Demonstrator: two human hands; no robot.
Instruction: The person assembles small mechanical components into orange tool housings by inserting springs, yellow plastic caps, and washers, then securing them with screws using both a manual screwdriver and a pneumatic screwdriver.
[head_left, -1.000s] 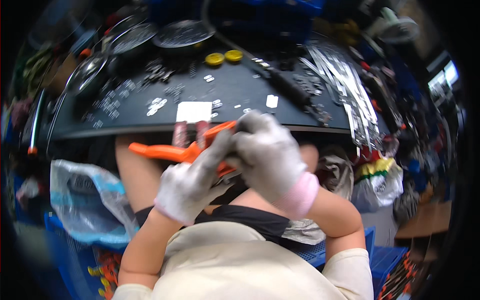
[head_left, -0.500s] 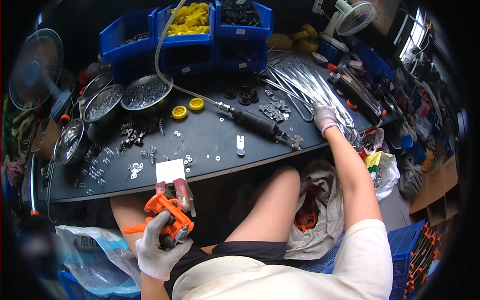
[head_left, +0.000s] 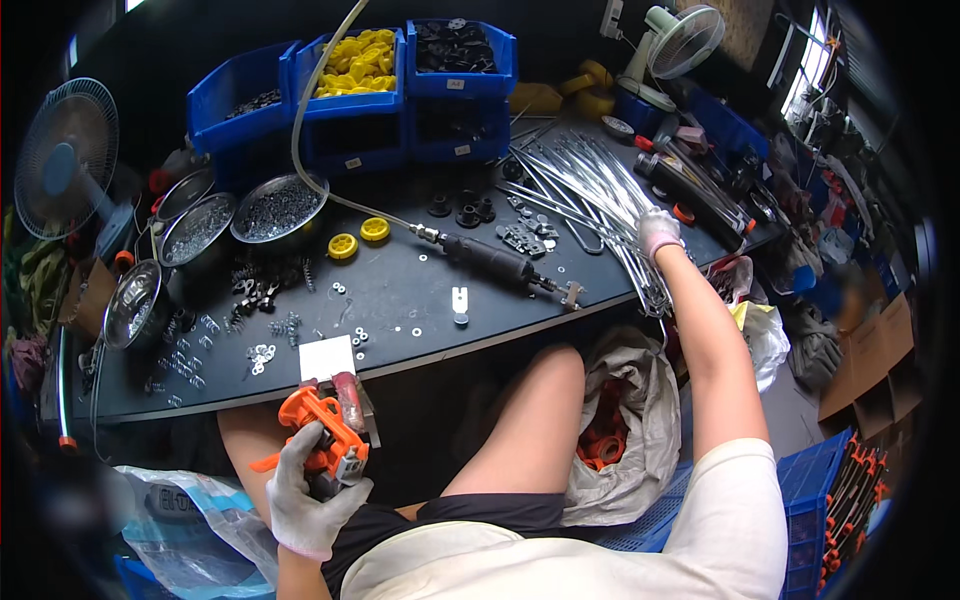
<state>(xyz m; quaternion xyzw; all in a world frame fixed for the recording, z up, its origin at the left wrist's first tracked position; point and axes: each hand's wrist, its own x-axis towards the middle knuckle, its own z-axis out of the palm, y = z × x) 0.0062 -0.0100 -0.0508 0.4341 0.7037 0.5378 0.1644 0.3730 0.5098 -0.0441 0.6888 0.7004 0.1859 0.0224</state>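
In my left hand (head_left: 318, 505), gloved in white, is an orange plastic clamp-like part (head_left: 338, 440) with a side lever and a metal piece at its lower end. The hand holds it over my lap, just below the table's front edge. Beside the part, a fixture with a white plate (head_left: 327, 358) and red-covered handles (head_left: 348, 398) sticks out from that edge. My right hand (head_left: 659, 232), also gloved, reaches to the right side of the table. Its fingers curl on the heap of long shiny metal rods (head_left: 590, 185); exactly what they grip is partly hidden.
A black air screwdriver (head_left: 488, 258) with a hose lies mid-table. Near it are a flat metal plate (head_left: 460, 303) and yellow wheels (head_left: 343, 245). Metal bowls (head_left: 280, 208) of small parts stand left. Blue bins (head_left: 350, 85) line the back. A sack (head_left: 635, 440) of orange parts sits right of my knees.
My right hand has shifted right and slightly farther along the rod heap. The left hand still holds the orange part. The whole view has shifted a little.
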